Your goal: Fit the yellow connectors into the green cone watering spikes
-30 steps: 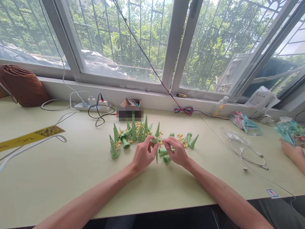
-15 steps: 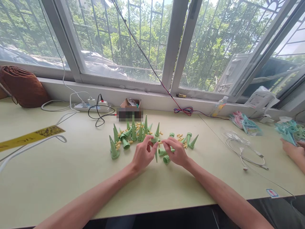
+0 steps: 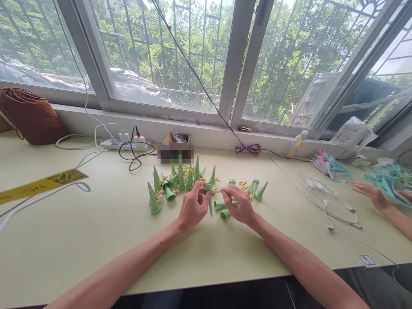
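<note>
Closed round the collar of a green plastic spike [image 3: 210,206], my left hand [image 3: 195,206] holds it with the tip pointing down. My right hand [image 3: 238,205] pinches a small yellow valve [image 3: 216,191] at the collar's side; fingers hide part of it. Beyond the left hand stand several green cone spikes [image 3: 155,201] with yellow valves on them. Loose green spikes [image 3: 225,215] lie beside my right hand. Farther right are more cones [image 3: 262,191] and a small pile of yellow valves [image 3: 243,185].
White cables [image 3: 341,216] lie at right, near a co-worker's hand [image 3: 373,195] and bagged teal items [image 3: 389,180]. A power strip [image 3: 128,146], a small cardboard box [image 3: 176,138] and a bottle [image 3: 296,143] line the window side. A yellow tag [image 3: 41,185] hangs at left.
My hands have barely moved, and the held spike has shifted slightly upward. At right, the co-worker's hand has come farther into view, moving left with its fingers stretched out.
</note>
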A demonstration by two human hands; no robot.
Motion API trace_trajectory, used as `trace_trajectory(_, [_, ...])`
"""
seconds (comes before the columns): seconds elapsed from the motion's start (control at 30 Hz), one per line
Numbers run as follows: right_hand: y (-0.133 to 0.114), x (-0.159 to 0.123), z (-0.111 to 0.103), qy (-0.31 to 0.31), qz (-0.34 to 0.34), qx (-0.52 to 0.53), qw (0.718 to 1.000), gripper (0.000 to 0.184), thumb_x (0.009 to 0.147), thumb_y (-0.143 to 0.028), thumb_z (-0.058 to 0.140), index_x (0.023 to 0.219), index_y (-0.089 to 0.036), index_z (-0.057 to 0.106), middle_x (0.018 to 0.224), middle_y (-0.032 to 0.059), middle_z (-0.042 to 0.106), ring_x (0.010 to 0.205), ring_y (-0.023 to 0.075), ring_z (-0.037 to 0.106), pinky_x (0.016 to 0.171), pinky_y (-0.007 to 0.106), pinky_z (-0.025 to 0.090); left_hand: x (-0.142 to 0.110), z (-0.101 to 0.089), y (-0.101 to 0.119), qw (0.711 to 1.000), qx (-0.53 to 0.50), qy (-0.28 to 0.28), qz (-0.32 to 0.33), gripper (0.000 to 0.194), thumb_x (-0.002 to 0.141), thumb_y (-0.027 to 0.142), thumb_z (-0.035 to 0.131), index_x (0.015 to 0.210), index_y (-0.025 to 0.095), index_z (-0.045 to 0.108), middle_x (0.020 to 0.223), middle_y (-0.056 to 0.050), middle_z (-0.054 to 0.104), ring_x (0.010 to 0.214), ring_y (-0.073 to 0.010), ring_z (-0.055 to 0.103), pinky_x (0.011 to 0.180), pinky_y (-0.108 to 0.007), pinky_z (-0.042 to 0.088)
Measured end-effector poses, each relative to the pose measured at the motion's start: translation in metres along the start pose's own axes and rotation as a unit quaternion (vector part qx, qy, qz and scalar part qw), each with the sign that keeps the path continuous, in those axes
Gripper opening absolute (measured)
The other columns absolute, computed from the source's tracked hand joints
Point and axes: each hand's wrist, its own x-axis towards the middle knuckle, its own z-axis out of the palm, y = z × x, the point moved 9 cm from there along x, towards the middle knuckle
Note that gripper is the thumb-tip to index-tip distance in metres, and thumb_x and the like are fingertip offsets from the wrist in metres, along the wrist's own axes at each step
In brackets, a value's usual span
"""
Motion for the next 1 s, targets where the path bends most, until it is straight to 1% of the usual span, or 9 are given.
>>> trace_trajectory(0.33, [0.0013,-0.0011,0.0042,-0.019,-0.009,0.017,1.0,0.015,0.097,-0.018,0.049,0.102,-0.02,0.063,0.076,0.0025,0.058,0.063,0.0137,0.053,0.058,0.026,0.046,-0.0021,0.0036,0.0029,0.999,0.012,-0.009,0.04,0.018,0.094,0.033,0.055,0.105,0.022,0.046,0.067,0.007,0.056,0.04,-0.005,0.041,0.044,-0.018,0.035])
trace_trajectory(0.53, [0.0032,-0.0017,0.0066,-0.03,-0.008,0.023,0.999,0.014,0.097,-0.018,0.051,0.105,-0.021,0.062,0.081,0.0034,0.06,0.067,0.0143,0.057,0.061,0.027,0.049,-0.0025,0.0028,0.0046,0.999,0.017,-0.009,0.043,0.018,0.094,0.033,0.054,0.106,0.022,0.046,0.066,0.007,0.054,0.04,-0.0047,0.041,0.045,-0.018,0.035])
trace_trajectory(0.8, [0.005,-0.002,0.0089,-0.037,-0.012,0.034,0.999,0.016,0.096,-0.017,0.052,0.109,-0.022,0.061,0.089,0.0048,0.061,0.069,0.0137,0.058,0.063,0.027,0.051,-0.0012,0.0003,0.0062,0.998,0.034,0.002,0.045,0.018,0.094,0.034,0.054,0.106,0.022,0.047,0.069,0.006,0.056,0.039,-0.0045,0.039,0.046,-0.018,0.036])
trace_trajectory(1.0, [0.0069,-0.0021,0.0095,-0.037,-0.011,0.019,0.999,0.015,0.098,-0.019,0.05,0.108,-0.022,0.06,0.087,0.0041,0.06,0.069,0.0139,0.057,0.061,0.026,0.05,-0.0015,0.0016,0.0069,0.997,0.055,-0.009,0.049,0.024,0.093,0.035,0.055,0.111,0.022,0.047,0.077,0.004,0.059,0.039,-0.0036,0.042,0.047,-0.019,0.04])
